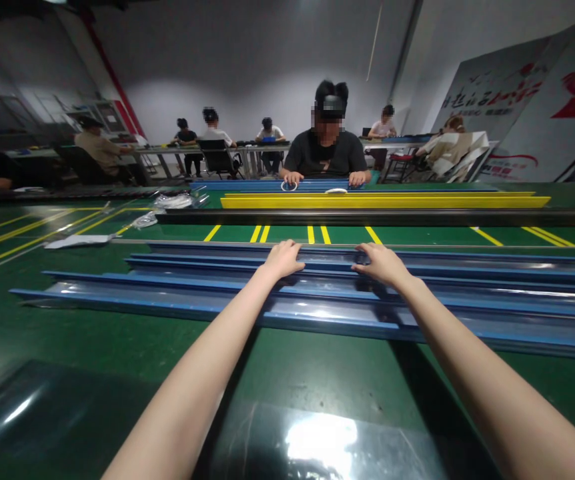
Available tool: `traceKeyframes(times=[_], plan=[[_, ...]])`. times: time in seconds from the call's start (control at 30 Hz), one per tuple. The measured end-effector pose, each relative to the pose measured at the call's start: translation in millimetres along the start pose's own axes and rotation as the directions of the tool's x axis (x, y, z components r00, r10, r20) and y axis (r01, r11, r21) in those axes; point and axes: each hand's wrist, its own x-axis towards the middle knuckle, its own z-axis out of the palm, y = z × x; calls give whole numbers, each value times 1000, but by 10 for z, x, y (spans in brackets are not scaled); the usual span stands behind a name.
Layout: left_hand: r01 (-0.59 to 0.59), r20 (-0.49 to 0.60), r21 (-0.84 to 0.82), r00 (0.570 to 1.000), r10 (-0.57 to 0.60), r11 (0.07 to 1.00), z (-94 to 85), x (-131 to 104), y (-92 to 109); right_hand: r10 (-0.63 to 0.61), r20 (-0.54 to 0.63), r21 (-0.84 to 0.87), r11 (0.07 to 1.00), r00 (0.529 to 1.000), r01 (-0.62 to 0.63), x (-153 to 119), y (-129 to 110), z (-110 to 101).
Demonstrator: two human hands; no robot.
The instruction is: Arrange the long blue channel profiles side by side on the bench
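Farthest blue channel [327, 255]: long, slim, raised edges, glossy; on the green table [317, 373], under both hands. Long axis crosswise, running left to right; one end well left of the left hand [285, 260], the other out of view past the right hand [381, 264]. Hands apart, fingers curved at its far edge, thumbs spread on the near side; cannot tell whether they grip. Nearer than the hands: more blue channels [317, 309], roughly parallel, trough-like, shiny inside. Beyond the hands: black profile [382, 217], yellow strips [382, 201]. Beyond left hand: clear plastic bags [173, 201], contents unclear.
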Motion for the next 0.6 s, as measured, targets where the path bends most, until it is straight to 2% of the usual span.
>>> traceKeyframes(times=[0.1,0.27,0.4,0.6], plan=[[2,66,-17,998,0,1000,76,147,-43,-17,41,-32,999,999,18,89,93,91],[11,181,-51,984,-1,999,164,255,-121,-158,68,46,987,985,156,195,262,234],[-52,157,-50,986,60,997,185,253,-190,-172,93,42,985,981,169,240,342,293],[-159,119,5,980,157,987,167,261,-235,-205,110,46,979,973,201,245,330,221]])
